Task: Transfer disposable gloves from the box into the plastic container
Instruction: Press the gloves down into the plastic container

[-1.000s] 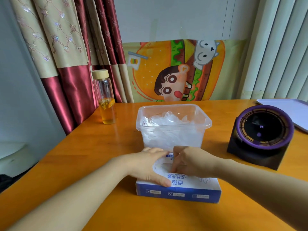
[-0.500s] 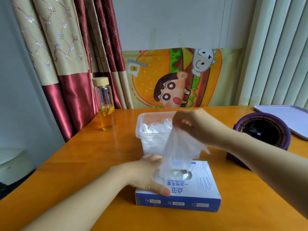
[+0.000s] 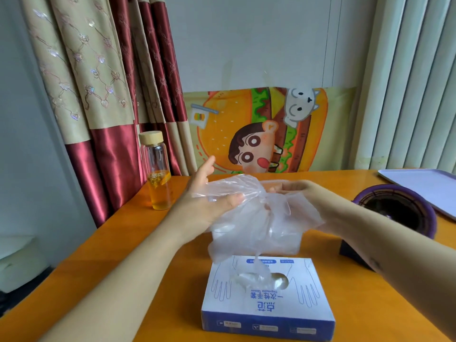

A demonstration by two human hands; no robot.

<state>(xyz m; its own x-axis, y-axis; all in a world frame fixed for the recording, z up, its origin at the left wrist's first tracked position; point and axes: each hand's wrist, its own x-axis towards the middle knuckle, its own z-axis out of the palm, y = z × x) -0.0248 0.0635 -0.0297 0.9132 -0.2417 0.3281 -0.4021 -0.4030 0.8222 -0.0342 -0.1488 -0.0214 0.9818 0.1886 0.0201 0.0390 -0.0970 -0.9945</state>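
I see my left hand (image 3: 209, 203) spread flat, palm up, with a clear glove (image 3: 259, 230) draped over it. My right hand (image 3: 303, 196) pinches the glove's bunched middle. The glove hangs in the air over the plastic container (image 3: 294, 245), which stands just behind the glove box (image 3: 269, 314) on the table (image 3: 111, 243). Another glove (image 3: 254, 276) pokes from the box's opening.
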